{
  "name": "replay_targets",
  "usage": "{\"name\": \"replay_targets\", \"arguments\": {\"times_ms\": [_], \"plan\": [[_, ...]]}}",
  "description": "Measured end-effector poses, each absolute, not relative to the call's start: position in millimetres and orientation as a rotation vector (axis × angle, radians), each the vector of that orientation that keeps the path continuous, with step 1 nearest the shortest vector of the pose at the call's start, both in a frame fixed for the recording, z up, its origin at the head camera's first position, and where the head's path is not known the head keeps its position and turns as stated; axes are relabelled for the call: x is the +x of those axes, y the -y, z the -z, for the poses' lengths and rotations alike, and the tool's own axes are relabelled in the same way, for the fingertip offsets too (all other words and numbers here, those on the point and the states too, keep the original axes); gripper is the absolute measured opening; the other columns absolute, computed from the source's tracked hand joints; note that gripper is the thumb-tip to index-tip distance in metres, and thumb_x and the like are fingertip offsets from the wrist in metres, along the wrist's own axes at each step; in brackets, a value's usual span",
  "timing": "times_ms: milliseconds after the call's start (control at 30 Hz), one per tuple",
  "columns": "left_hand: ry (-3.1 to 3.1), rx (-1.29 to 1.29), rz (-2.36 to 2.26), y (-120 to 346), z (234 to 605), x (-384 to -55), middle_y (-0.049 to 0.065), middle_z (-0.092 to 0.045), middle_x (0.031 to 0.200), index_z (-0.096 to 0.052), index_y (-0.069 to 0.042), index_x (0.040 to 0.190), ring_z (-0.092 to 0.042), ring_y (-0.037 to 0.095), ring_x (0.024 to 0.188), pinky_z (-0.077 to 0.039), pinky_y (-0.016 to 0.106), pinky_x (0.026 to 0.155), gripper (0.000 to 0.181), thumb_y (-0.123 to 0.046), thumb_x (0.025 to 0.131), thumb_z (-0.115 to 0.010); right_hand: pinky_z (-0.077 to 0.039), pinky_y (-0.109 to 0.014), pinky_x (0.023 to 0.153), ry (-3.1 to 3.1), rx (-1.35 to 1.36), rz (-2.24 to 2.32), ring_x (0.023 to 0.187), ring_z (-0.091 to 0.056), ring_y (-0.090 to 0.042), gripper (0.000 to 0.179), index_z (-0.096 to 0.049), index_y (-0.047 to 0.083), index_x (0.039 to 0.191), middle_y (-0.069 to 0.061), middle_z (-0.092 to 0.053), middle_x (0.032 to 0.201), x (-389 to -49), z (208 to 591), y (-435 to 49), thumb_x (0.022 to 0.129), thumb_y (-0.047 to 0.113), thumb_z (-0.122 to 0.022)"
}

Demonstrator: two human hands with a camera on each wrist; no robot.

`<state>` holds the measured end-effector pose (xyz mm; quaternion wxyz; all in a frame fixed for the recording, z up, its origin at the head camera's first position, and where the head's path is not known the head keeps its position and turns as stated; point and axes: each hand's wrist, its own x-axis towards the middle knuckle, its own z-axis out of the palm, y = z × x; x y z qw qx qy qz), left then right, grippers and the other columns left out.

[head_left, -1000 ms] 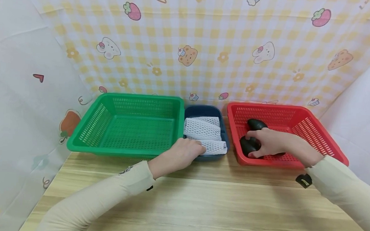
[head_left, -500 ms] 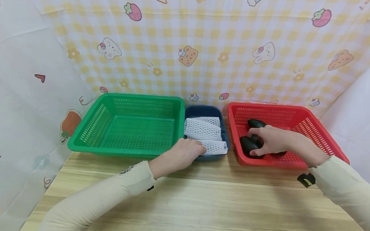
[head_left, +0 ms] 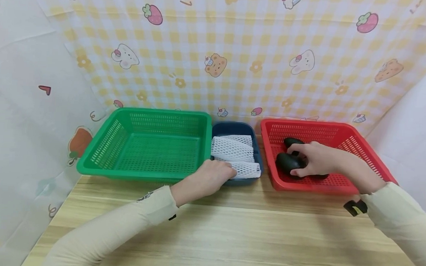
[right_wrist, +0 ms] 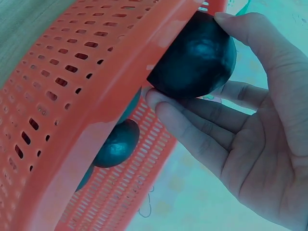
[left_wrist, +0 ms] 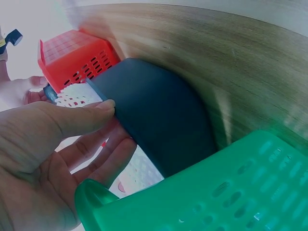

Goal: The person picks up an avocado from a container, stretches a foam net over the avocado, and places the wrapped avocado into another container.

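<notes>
In the head view, my right hand [head_left: 317, 158] grips a dark, glossy avocado [head_left: 288, 163] over the left part of the red basket [head_left: 281, 185]. The right wrist view shows thumb and fingers around the avocado [right_wrist: 192, 55], which overlaps the basket rim. More dark avocados [right_wrist: 118, 143] lie inside the basket, partly hidden by its wall. My left hand [head_left: 211, 176] is at the near left corner of the navy bin [head_left: 234, 128], fingers bent at the end of a white foam net sleeve [head_left: 247, 170]. Its thumb tip is right at the bin rim in the left wrist view.
A green basket [head_left: 144, 174] stands left, close beside the navy bin. Further foam net sleeves [head_left: 233, 148] lie in that bin behind the front one. All stand on a wood-grain table [head_left: 230, 231] before a checked, patterned cloth [head_left: 188, 38].
My right hand has shifted slightly right and up with the avocado, which has tilted in its grip. The left hand stays in place on the bin.
</notes>
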<state>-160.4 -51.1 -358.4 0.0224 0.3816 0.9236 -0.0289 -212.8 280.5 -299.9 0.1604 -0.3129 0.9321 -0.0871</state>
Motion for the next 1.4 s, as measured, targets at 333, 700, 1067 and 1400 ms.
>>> {"name": "replay_targets", "arguments": {"times_ms": [333, 700, 1067, 1400], "plan": [[-2.877, 1.188, 0.087, 52, 360, -161, -0.003, -0.067, 0.093, -0.076, -0.021, 0.107, -0.058, 0.012, 0.074, -0.049, 0.031, 0.056, 0.023, -0.003, 0.099, -0.064, -0.052, -0.035, 0.07, -2.723, -0.926, 0.348, 0.08, -0.059, -0.018, 0.06, -0.061, 0.01, 0.126, 0.0, -0.066, 0.097, -206, 295, -284, 0.078, 0.034, -0.088], [-2.883, 1.186, 0.096, 52, 361, -159, -0.002, -0.067, 0.093, -0.076, -0.021, 0.107, -0.058, 0.013, 0.073, -0.049, 0.031, 0.056, 0.023, -0.003, 0.099, -0.065, -0.052, -0.034, 0.066, -2.753, -0.967, 0.43, 0.074, -0.057, -0.015, 0.064, -0.057, 0.011, 0.131, 0.0, -0.061, 0.095, -201, 296, -289, 0.078, 0.024, -0.089], [-2.885, 1.195, 0.115, 52, 361, -159, -0.002, -0.067, 0.094, -0.076, -0.021, 0.109, -0.058, 0.013, 0.074, -0.05, 0.031, 0.056, 0.023, -0.004, 0.098, -0.066, -0.053, -0.036, 0.069, -2.766, -1.045, 0.521, 0.084, -0.058, -0.019, 0.062, -0.056, 0.013, 0.132, -0.001, -0.062, 0.104, -196, 297, -286, 0.079, 0.016, -0.085], [-2.881, 1.19, 0.129, 52, 362, -159, -0.002, -0.068, 0.096, -0.075, -0.022, 0.113, -0.059, 0.013, 0.075, -0.05, 0.03, 0.057, 0.024, -0.005, 0.098, -0.066, -0.054, -0.04, 0.072, -2.778, -1.086, 0.547, 0.09, -0.058, -0.019, 0.064, -0.054, 0.014, 0.135, -0.001, -0.062, 0.111, -192, 296, -281, 0.079, 0.016, -0.085]]}}
